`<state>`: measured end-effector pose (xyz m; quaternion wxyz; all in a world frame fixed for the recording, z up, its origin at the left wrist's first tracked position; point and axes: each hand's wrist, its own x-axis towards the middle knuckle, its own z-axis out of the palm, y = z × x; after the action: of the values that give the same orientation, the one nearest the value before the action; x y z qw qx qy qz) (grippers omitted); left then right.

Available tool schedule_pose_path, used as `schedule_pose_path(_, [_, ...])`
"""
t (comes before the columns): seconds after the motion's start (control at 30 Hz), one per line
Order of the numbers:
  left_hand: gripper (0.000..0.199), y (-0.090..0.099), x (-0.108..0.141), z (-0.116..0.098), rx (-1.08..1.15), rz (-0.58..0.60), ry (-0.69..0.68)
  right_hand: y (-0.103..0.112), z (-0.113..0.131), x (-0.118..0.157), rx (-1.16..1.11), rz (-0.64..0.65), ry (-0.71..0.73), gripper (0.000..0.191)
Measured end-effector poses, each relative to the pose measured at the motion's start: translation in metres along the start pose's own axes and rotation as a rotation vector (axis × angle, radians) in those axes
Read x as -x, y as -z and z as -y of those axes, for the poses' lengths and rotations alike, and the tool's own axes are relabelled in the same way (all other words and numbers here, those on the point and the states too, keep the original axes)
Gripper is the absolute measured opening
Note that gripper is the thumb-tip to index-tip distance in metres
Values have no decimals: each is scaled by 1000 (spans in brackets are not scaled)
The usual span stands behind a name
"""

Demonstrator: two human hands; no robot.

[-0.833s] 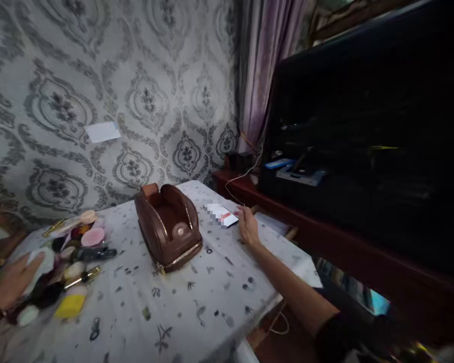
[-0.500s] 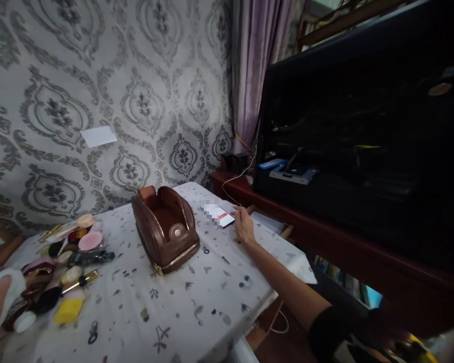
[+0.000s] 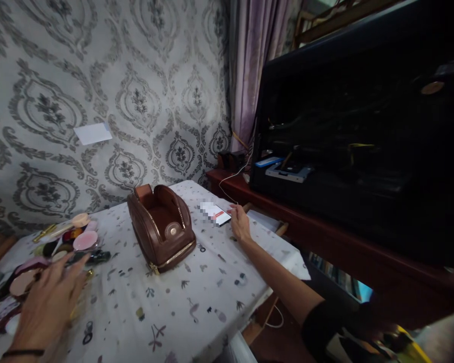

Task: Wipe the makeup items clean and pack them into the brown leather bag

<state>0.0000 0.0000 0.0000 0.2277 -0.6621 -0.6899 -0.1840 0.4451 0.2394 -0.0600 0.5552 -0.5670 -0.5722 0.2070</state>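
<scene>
My left hand [image 3: 51, 295], slightly blurred, reaches over a pile of cosmetics with its fingers stretched out; I see nothing held in it. Around it lie a pink round compact [image 3: 86, 240], a dark bottle [image 3: 99, 257] and a beige round piece [image 3: 80, 220]. My right hand [image 3: 240, 223] rests at the right end of a phone [image 3: 221, 216] lying on the table with its screen lit and partly pixelated. Its fingers are curled by the phone's edge, and what they hold, if anything, is hidden. Between my hands stands a brown cosmetic bag [image 3: 162, 237], its top unzipped and wide open.
A white cloth with printed figures [image 3: 189, 307] covers the table. To the right, a large black panel [image 3: 348, 151] stands on a dark red shelf [image 3: 287, 209]. A white cable [image 3: 227, 179] runs from the shelf towards my right hand. Patterned wallpaper is behind.
My left hand has moved right from the frame's left edge, over the cosmetics. The white object seen by it earlier no longer shows there. My right hand stays by the phone.
</scene>
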Motion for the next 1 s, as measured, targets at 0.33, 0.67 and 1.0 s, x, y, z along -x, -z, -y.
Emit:
schedule_pose_path(0.33, [35, 6, 2, -18, 209, 89, 103, -4, -4, -2, -3, 1, 1, 42])
schedule_pose_path(0.67, [45, 2, 13, -197, 1804, 708, 646, -6, -6, -2, 63, 16, -5, 43])
schedule_pose_path(1.0, [40, -13, 21, -201, 1879, 805, 614, -10, -11, 2, 129, 62, 50, 43])
